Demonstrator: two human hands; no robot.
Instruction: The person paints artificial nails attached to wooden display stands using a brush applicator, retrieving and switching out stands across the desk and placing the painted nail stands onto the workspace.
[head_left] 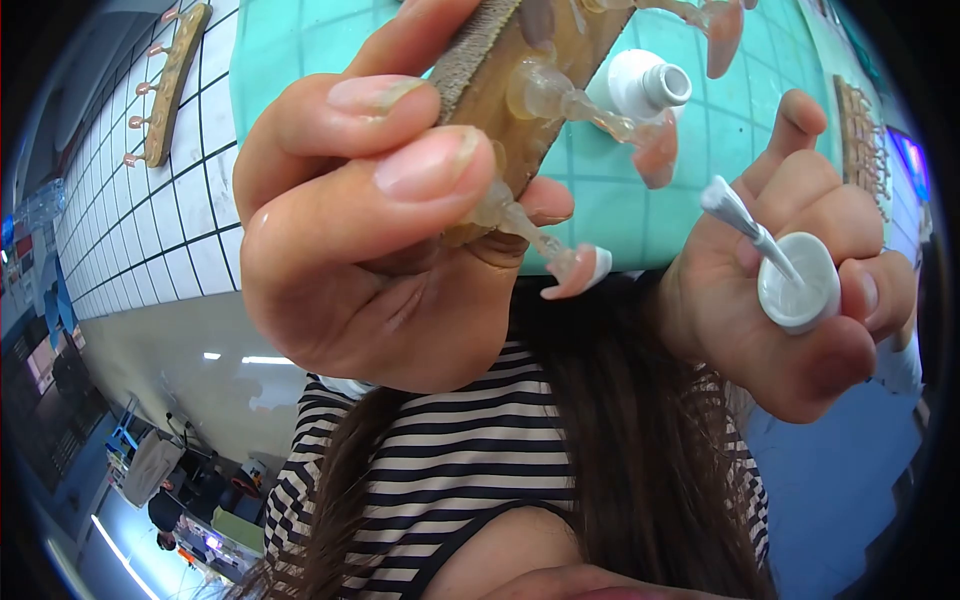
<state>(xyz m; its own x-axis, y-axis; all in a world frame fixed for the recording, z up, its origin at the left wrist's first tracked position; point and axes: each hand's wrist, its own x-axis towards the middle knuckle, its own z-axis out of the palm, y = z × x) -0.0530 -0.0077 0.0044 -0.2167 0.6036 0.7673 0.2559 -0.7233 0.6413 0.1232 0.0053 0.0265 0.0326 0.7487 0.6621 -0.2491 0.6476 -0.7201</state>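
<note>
1. Left hand (370,240): your fingers are clasped round a wooden bar (493,95), with one fingertip showing past its far edge. The bar is held up at a tilt in front of you, above the bench (110,200).
2. Clear stalks (540,90) stick out from the bar's face, each bearing a pinkish nail tip (655,150). The tip nearest your body has a white patch at its end; the bar's upper end runs out of view.
3. Right hand (735,310): your thumb and curled fingers grasp a white cap (800,290); your little finger stands apart from the rest.
4. A brush (735,212) projects from the cap, its whitish bristles directed towards the bar. Bristles and nail tips are apart.
5. Uncapped white bottle (635,85): on the green mat (300,40), beyond and between your hands, partly behind the bar and a nail tip. Its contents cannot be made out.
6. The bench is white-tiled with dark joints. A second bar (172,90) with tips lies on the tiles to your left; a rack (862,145) of similar pieces lies to your right, blurred.
7. Your striped top (470,420) and long hair (630,430) fill the near side.
</note>
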